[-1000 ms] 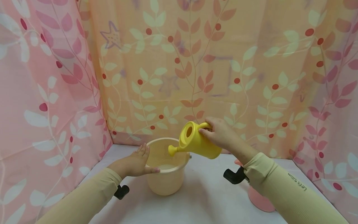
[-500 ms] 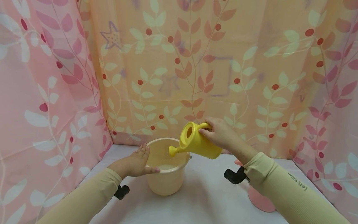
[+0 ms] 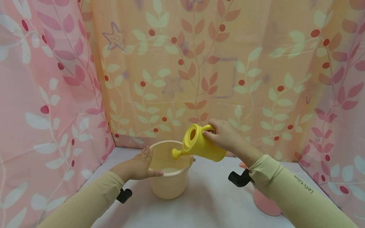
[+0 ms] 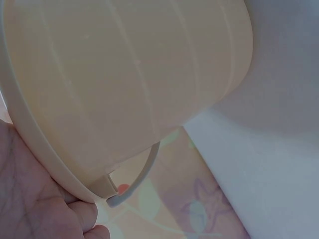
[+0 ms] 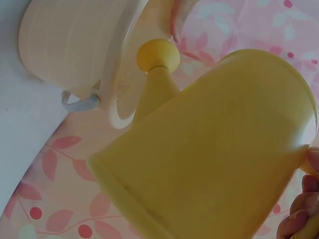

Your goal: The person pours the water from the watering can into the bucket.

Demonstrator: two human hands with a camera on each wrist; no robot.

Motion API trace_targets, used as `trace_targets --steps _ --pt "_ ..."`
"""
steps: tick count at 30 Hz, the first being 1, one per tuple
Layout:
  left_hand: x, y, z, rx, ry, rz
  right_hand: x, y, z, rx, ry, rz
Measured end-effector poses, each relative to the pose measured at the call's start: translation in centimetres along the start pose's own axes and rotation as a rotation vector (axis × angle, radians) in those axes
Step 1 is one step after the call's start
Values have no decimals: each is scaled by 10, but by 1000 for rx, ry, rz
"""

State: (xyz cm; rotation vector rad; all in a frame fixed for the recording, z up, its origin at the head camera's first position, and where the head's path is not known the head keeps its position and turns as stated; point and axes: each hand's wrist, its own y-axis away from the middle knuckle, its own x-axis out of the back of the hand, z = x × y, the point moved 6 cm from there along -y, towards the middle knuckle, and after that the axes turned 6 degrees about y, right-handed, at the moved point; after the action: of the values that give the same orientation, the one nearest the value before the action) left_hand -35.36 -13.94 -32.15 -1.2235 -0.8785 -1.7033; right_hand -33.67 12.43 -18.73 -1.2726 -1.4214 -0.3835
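Note:
A yellow watering can [image 3: 206,148] hangs tilted in the air, its spout pointing left over the mouth of a cream bucket [image 3: 169,186]. My right hand [image 3: 225,134] grips the can's handle, the fingers curled round it in the right wrist view. The spout's round head [image 5: 158,56] lies just inside the bucket's rim. My left hand [image 3: 137,166] rests on the bucket's left rim, fingers straight and thumb along the near edge. In the left wrist view its palm [image 4: 30,184] touches the rim. Faint specks show inside the bucket; whether water is flowing, I cannot tell.
The bucket stands on a white tabletop [image 3: 199,205]. A pink round-based object [image 3: 265,202] stands at the right, partly hidden behind my right forearm. Leaf-patterned curtains [image 3: 199,63] enclose the back and both sides. A grey bucket handle [image 5: 79,103] hangs below the rim.

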Motion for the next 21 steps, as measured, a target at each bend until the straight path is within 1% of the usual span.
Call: trace_targets --steps 10,21 --pt "0 -1 -1 -12 -8 11 1 -1 0 22 15 14" --pt "0 -1 0 -21 -18 13 2 0 0 19 10 10"
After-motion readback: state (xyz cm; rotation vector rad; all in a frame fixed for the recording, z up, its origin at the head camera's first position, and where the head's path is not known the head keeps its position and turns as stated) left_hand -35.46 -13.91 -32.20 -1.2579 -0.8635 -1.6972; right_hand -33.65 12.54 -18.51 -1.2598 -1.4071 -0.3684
